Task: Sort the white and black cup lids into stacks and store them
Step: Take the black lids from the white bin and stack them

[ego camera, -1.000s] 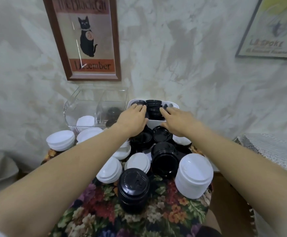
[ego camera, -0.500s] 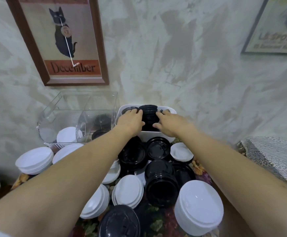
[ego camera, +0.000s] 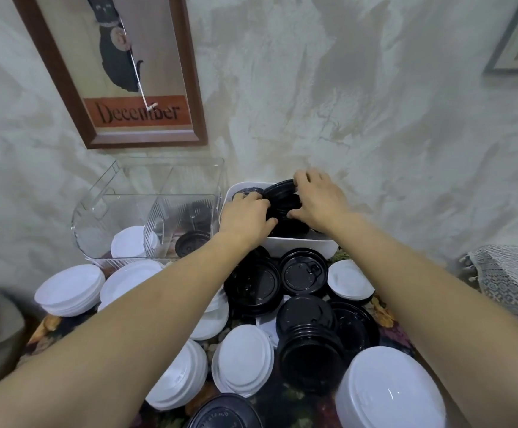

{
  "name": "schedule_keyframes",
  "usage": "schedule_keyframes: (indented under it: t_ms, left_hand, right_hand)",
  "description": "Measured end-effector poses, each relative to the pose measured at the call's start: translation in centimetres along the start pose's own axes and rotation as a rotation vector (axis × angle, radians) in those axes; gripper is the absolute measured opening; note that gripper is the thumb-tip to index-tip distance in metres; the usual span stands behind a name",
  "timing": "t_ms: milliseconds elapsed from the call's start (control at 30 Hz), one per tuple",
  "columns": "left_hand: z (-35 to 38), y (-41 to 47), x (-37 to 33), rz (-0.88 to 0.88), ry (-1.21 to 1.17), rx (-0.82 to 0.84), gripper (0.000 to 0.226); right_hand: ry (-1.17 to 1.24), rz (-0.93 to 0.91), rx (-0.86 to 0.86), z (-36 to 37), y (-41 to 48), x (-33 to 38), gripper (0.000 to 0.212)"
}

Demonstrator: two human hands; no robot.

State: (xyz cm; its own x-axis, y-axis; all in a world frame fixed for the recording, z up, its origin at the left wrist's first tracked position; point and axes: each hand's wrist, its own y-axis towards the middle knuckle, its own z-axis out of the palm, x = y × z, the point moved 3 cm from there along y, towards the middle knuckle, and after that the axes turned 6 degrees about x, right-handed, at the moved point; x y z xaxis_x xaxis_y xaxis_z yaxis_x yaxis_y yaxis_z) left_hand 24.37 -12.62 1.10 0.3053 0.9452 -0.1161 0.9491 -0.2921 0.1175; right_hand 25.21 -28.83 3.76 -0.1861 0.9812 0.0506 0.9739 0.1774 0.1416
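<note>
A stack of black lids (ego camera: 282,199) lies tilted inside the white bin (ego camera: 300,244) against the wall. My left hand (ego camera: 246,219) grips its left side and my right hand (ego camera: 319,200) curls over its top and right side. Other black lids sit deeper in the bin, partly hidden. On the floral table, white lid stacks (ego camera: 245,362) and black lid stacks (ego camera: 308,344) crowd the space between my forearms. A tall white stack (ego camera: 387,387) stands at the front right.
A clear plastic bin (ego camera: 146,208) left of the white bin holds a white lid stack (ego camera: 129,242) and black lids (ego camera: 191,240). More white stacks (ego camera: 70,288) sit at the table's left edge. A framed poster hangs on the wall; lace cloth (ego camera: 510,279) lies right.
The camera has tipped down and closer. Both hands stayed at the white bin; the right hand has slid farther back over the black stack, which now leans over.
</note>
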Motion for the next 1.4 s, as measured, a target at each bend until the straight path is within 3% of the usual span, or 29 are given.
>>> schedule_keyframes:
  t_ms: [133, 233, 333, 433, 633, 800, 1033, 1167, 1400]
  left_hand:
    - [-0.1, -0.1, 0.1, -0.005, -0.004, -0.002, 0.042]
    - [-0.1, -0.2, -0.1, -0.024, -0.020, -0.009, 0.043]
    - [0.0, -0.3, -0.1, -0.031, -0.036, -0.004, 0.042]
    - [0.1, -0.4, 0.2, -0.035, -0.062, -0.005, 0.042]
    - [-0.2, -0.5, 0.3, -0.043, -0.080, -0.038, 0.046]
    - [-1.1, -1.3, 0.0, -0.011, -0.239, -0.096, 0.060]
    - [-3.0, -3.1, -0.4, 0.078, -0.581, -0.096, 0.096]
    - [-3.9, -5.1, -0.4, 0.103, -0.791, -0.091, 0.104]
    - [-5.4, -13.1, 0.4, 0.127, -1.093, -0.107, 0.112]
  right_hand:
    - [-0.022, -0.028, -0.030, 0.2, 0.3, 0.1, 0.082]
    - [-0.023, -0.076, 0.081, 1.1, 0.4, -0.1, 0.097]
    - [-0.099, -0.132, 0.156, 2.5, 0.7, 0.1, 0.073]
    - [-0.123, -0.153, 0.089, 2.9, 0.7, 0.6, 0.049]
    - [-0.055, -0.167, 0.001, 1.7, 0.1, 0.7, 0.035]
    - [0.329, 0.004, 0.030, 0.0, -1.1, 0.1, 0.044]
    - [1.087, 0.164, 0.090, -2.4, -3.2, -0.2, 0.032]
    - [1.248, 0.190, 0.171, -4.4, -5.6, 1.3, 0.039]
    - [1.485, 0.111, 0.406, -7.3, -11.3, 5.8, 0.023]
